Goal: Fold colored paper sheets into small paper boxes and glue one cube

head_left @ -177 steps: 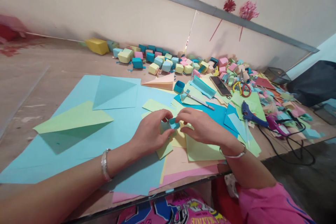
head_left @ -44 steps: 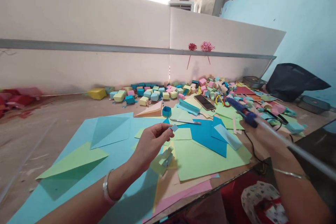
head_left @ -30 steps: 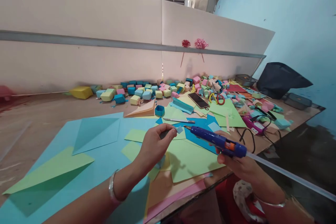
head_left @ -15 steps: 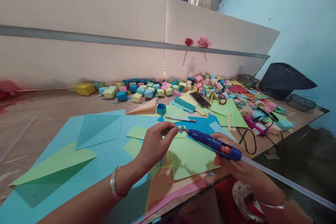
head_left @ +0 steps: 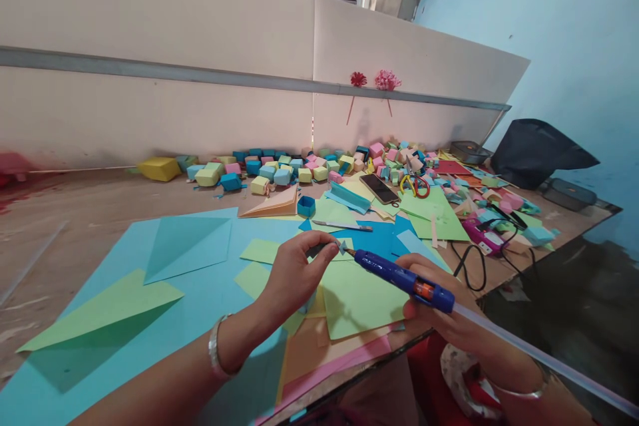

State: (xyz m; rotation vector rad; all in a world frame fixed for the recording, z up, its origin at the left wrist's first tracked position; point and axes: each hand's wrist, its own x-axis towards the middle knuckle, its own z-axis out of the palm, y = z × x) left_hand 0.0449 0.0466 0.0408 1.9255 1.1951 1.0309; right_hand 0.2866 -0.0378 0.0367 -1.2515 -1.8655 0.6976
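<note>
Backdrop: smooth pale wall panels crossed by a flat grey rail.
Table: scuffed brown table, its surface showing along the left; the right forearm crosses its dark near edge.
Left hand: thumb and forefinger pinching a small pale-blue folded paper piece above a flat light-green paper sheet.
Right hand: fingers wrapped around a glossy dark-blue plastic glue gun, nozzle at the paper piece; contact too small to confirm.
Glue stick: long, translucent rod trailing behind.
Paper boxes: small pastel boxes along the wall.
Label: pale patch on a magenta case, unreadable.
</note>
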